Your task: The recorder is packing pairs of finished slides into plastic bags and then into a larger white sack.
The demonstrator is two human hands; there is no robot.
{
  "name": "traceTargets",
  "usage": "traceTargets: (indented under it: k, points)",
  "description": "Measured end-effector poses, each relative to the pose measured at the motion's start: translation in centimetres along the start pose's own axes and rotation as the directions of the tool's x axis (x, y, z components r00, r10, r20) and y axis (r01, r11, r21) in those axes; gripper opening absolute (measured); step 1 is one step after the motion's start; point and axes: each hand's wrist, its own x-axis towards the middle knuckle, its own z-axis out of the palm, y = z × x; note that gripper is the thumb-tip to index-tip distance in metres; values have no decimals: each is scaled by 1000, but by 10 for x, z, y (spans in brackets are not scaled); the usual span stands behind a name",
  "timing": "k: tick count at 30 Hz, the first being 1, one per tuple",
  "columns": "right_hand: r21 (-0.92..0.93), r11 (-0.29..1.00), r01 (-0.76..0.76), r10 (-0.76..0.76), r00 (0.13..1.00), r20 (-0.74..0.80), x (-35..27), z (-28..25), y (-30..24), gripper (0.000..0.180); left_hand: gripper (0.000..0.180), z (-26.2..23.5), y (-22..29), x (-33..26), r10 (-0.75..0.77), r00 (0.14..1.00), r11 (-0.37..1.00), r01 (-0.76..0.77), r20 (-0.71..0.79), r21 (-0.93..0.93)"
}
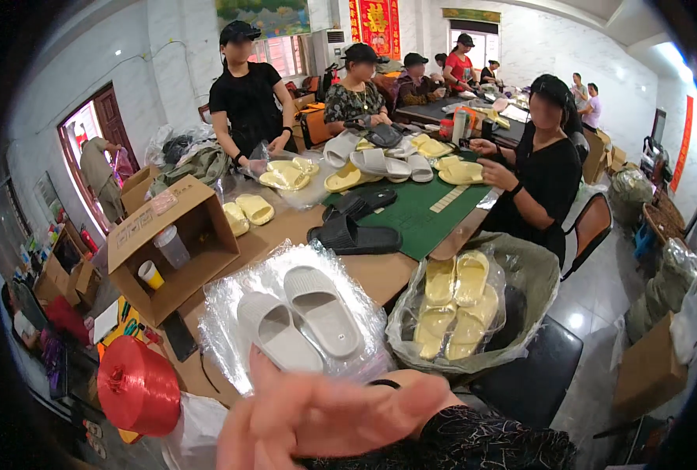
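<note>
White slippers look matt, smooth foam, laid on crinkled glossy clear plastic wrap; cardboard box matt; tabletop smooth wood.

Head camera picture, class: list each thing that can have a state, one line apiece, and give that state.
White slippers: a pair, lying side by side on a clear plastic bag.
Cardboard box: tipped on its side, open, a cup inside.
Yellow slippers: bagged in clear plastic, inside an open sack.
Black slippers: loose on the table.
Red twine spool: wound full.
Hand: open, blurred, holding nothing visible; which hand is unclear.
</note>
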Motion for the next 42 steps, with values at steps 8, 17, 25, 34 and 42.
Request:
traceTargets:
  k: [8,17,25,34,42]
  points:
    - [-493,863,-110,-156,871,-466,27,-86,-2,53,47,-17,31,12,-138,990,972,133,-9,-193]
    - [-463,-654,-597,-347,782,-518,-124,-196,44,68,40,-8,-20,-4,145,989,984,-146,23,99]
    - [-382,-719,-581,-146,663,-734,-154,-251,47,80,39,-14,3,-2,39,999,998,-40,13,45]
    - [-410,-671,-619,-180,671,-719,-163,-257,52,80,46,-10,-11,-5,110,994,986,-111,15,124]
    - [-383,-738,-556,-95,648,-756,-157,-277,47,79,49,-3,-22,-8,72,997,987,-76,31,144]
